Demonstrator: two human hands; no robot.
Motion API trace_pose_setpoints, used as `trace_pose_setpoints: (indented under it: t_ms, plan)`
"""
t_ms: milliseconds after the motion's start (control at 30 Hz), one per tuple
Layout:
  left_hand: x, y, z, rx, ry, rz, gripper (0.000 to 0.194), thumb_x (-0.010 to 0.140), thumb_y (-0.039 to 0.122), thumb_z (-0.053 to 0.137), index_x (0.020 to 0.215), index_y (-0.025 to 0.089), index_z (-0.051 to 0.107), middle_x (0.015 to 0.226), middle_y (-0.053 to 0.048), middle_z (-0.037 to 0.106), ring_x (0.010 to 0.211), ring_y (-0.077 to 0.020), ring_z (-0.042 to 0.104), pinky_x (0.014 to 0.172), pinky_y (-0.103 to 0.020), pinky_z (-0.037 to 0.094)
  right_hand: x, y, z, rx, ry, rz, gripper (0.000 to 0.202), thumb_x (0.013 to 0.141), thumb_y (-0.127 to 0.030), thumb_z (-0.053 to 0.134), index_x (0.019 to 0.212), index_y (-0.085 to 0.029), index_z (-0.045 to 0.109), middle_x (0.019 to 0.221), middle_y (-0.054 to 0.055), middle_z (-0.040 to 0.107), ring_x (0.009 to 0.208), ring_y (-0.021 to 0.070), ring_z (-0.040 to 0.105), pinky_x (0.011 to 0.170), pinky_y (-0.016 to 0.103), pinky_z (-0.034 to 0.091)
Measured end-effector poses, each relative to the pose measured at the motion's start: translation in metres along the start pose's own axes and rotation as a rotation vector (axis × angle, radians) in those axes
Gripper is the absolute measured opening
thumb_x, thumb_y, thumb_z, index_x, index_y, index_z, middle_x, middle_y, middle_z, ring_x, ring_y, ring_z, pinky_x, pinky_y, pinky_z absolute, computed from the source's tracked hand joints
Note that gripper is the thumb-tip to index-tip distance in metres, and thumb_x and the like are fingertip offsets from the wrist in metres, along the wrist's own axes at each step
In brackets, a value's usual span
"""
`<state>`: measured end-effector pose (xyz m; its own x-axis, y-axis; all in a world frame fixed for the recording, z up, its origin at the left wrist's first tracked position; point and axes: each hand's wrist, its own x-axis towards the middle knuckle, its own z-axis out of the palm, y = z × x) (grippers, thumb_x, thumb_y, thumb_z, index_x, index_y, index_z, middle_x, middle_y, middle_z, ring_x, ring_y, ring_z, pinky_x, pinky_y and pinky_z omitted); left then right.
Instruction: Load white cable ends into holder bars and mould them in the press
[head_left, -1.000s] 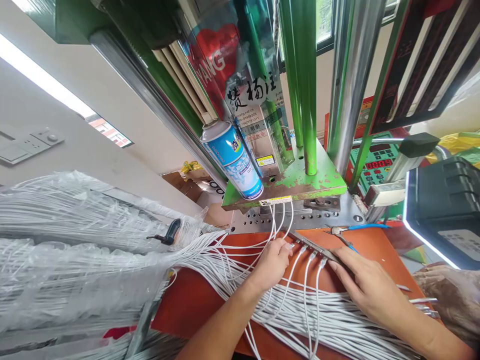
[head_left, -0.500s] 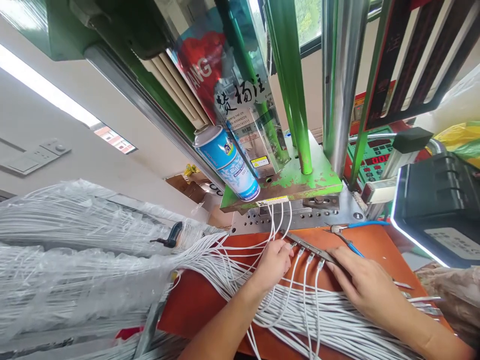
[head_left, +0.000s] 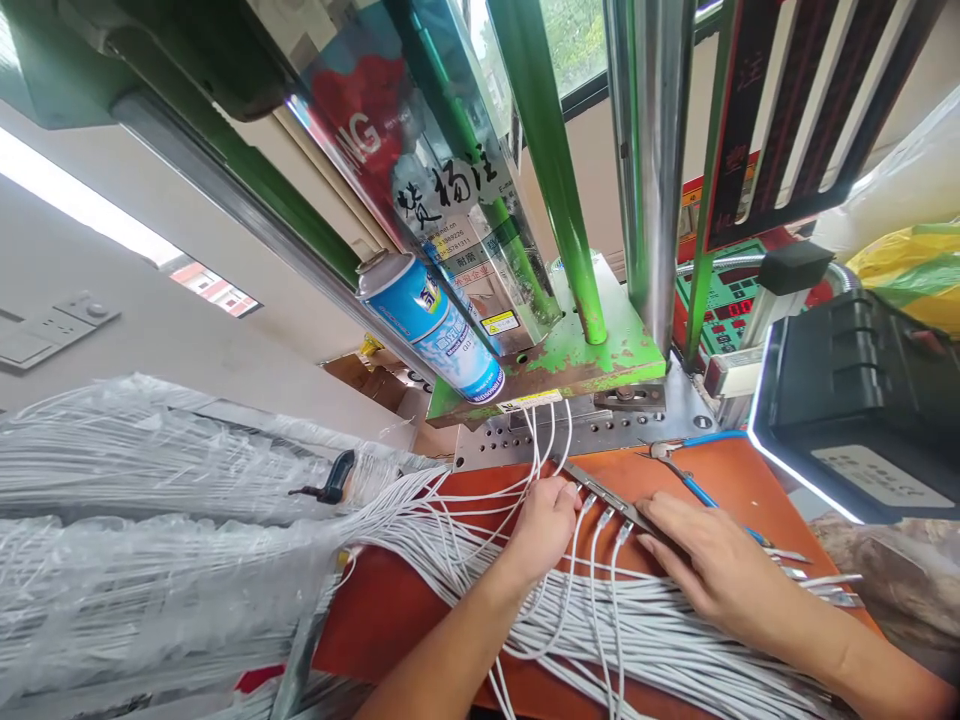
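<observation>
Pinching white cables (head_left: pixel 570 600), hands (head_left: pixel 546 525) at metal strip (head_left: pixel 607 495)

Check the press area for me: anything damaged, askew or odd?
The green press plate has chipped, rust-brown paint along its front. A blue spray can stands on its left corner, appearing tilted. Loose metal strips lie beside the right hand.

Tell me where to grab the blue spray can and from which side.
Grip the spray can round the middle of its body, coming from the left. It stands on the green plate with the clear guard close on its right, so only its left and front sides are open.
</observation>
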<state>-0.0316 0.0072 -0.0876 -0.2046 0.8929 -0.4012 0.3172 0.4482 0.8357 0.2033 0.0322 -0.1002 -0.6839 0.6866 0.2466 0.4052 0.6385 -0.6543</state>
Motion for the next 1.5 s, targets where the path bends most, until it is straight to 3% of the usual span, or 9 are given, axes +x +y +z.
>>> trace_pose_setpoints:
  t_ms: [100, 200, 367, 500, 667, 900, 1167, 1300, 1500]
  plan:
    - [0.002, 0.002, -0.003, 0.069, -0.008, 0.026, 0.041, 0.097, 0.054, 0.048, 0.075, 0.02, 0.055, 0.051, 0.006, 0.044, 0.047, -0.0107, 0.04, 0.052, -0.023, 0.032, 0.002, 0.002, -0.001, 0.032, -0.039, -0.011, 0.024, 0.11, -0.032, 0.038, 0.099, -0.022, 0.057, 0.094, 0.006, 0.064, 0.083, 0.021, 0.062, 0.074, 0.037, 0.048]
    - [-0.006, 0.013, -0.009, 0.138, -0.017, 0.049, 0.039, 0.1, 0.05, 0.047, 0.076, 0.02, 0.056, 0.055, 0.002, 0.051, 0.05, -0.0135, 0.046, 0.056, -0.025, 0.036, 0.002, 0.003, 0.003, 0.005, -0.019, 0.027, 0.023, 0.111, -0.034, 0.037, 0.108, -0.023, 0.058, 0.1, 0.007, 0.066, 0.088, 0.0219, 0.064, 0.076, 0.037, 0.049]
    - [-0.048, 0.035, 0.004, 0.749, 0.303, 0.391, 0.026, 0.103, 0.036, 0.047, 0.093, 0.021, 0.066, 0.096, -0.011, 0.068, 0.091, -0.0253, 0.064, 0.08, -0.034, 0.043, -0.001, 0.002, 0.013, -0.109, 0.037, 0.054, 0.024, 0.111, -0.033, 0.036, 0.118, -0.023, 0.057, 0.102, 0.007, 0.066, 0.091, 0.0233, 0.066, 0.076, 0.037, 0.049]
    - [-0.065, 0.034, 0.025, 1.053, 0.189, 0.353, 0.031, 0.104, 0.032, 0.045, 0.094, 0.02, 0.071, 0.095, -0.013, 0.07, 0.09, -0.0279, 0.067, 0.075, -0.035, 0.044, -0.001, 0.001, 0.012, -0.127, 0.021, 0.033, 0.025, 0.111, -0.032, 0.034, 0.12, -0.021, 0.055, 0.1, 0.008, 0.065, 0.09, 0.0236, 0.066, 0.075, 0.038, 0.049]
    - [-0.054, 0.021, 0.031, 1.052, 0.094, 0.362, 0.026, 0.098, 0.019, 0.047, 0.093, 0.018, 0.072, 0.093, -0.013, 0.071, 0.087, -0.0286, 0.068, 0.074, -0.037, 0.044, 0.0, 0.0, 0.007, -0.045, -0.075, 0.018, 0.027, 0.111, -0.03, 0.03, 0.111, -0.021, 0.055, 0.094, 0.007, 0.061, 0.087, 0.0235, 0.062, 0.074, 0.038, 0.045]
    - [-0.052, 0.013, 0.038, 0.994, 0.132, 0.33, 0.026, 0.098, 0.017, 0.044, 0.092, 0.017, 0.07, 0.093, -0.013, 0.071, 0.088, -0.0305, 0.069, 0.074, -0.039, 0.045, 0.002, -0.002, 0.001, 0.015, -0.123, -0.001, 0.026, 0.112, -0.03, 0.03, 0.103, -0.021, 0.053, 0.094, 0.007, 0.059, 0.086, 0.0222, 0.058, 0.074, 0.037, 0.042]
    - [-0.059, 0.031, 0.03, 1.021, 0.139, 0.293, 0.031, 0.105, 0.028, 0.042, 0.105, 0.016, 0.07, 0.099, -0.014, 0.072, 0.094, -0.0319, 0.07, 0.075, -0.039, 0.045, 0.001, -0.003, 0.008, -0.062, -0.089, 0.029, 0.027, 0.112, -0.032, 0.03, 0.112, -0.02, 0.054, 0.094, 0.006, 0.058, 0.085, 0.0227, 0.059, 0.075, 0.038, 0.042]
    - [-0.071, 0.032, 0.031, 1.053, 0.185, 0.385, 0.027, 0.103, 0.037, 0.05, 0.1, 0.018, 0.07, 0.099, -0.012, 0.071, 0.092, -0.0306, 0.069, 0.071, -0.038, 0.044, 0.001, -0.004, 0.01, -0.101, -0.059, 0.051, 0.029, 0.112, -0.032, 0.029, 0.117, -0.019, 0.054, 0.095, 0.006, 0.058, 0.087, 0.0232, 0.058, 0.076, 0.039, 0.043]
    - [-0.064, 0.009, 0.045, 1.044, 0.226, 0.557, 0.019, 0.095, 0.016, 0.057, 0.078, 0.021, 0.064, 0.083, -0.004, 0.07, 0.079, -0.0228, 0.068, 0.066, -0.034, 0.043, 0.005, -0.004, 0.006, -0.128, -0.012, 0.037, 0.025, 0.111, -0.029, 0.034, 0.112, -0.021, 0.058, 0.102, 0.008, 0.057, 0.093, 0.0245, 0.054, 0.078, 0.039, 0.042]
